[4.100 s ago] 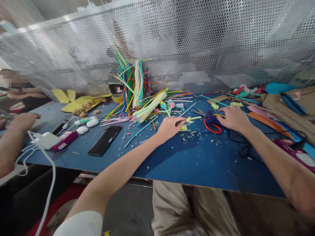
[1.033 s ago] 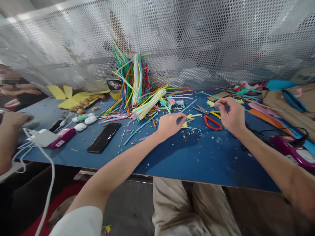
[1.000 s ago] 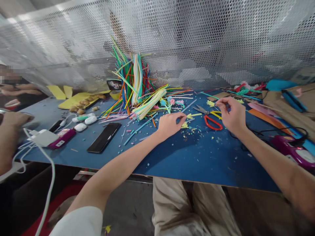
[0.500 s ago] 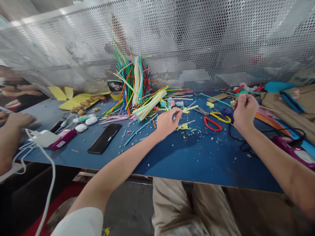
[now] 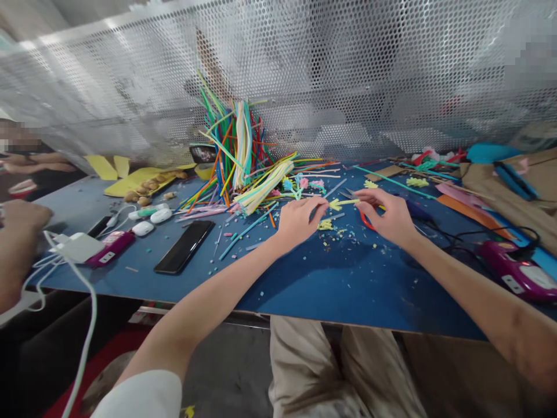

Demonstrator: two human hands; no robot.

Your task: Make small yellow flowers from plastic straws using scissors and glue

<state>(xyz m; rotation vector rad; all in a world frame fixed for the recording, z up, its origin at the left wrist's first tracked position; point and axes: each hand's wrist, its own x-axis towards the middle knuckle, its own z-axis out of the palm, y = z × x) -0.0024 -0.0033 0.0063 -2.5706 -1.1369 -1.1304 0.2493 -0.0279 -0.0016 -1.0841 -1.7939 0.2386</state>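
Between my hands, above the blue table, is a yellow pipe cleaner piece (image 5: 337, 204) with a leafy, branched end. My left hand (image 5: 301, 219) pinches it at its left end. The fingertips of my right hand (image 5: 385, 213) close on its straight right end. Partly hidden behind my right hand are pliers (image 5: 364, 218) with red and yellow handles. Just below the held piece lies a cluster of yellow pipe cleaner bits (image 5: 325, 224). Small pink and blue pipe cleaner flowers (image 5: 303, 183) sit behind my left hand.
Bundled pipe cleaners (image 5: 243, 145) lean on the perforated metal screen (image 5: 348, 75). A phone (image 5: 185, 246) and purple power strip (image 5: 111, 248) lie left; another purple power strip (image 5: 517, 270) sits right. A co-worker's arm (image 5: 20, 244) rests at the left edge. Trimmed scraps litter the table (image 5: 304, 290).
My right hand has come left and down from the table's right side to the yellow piece and now grips its free end. My left hand has stayed nearly in place.
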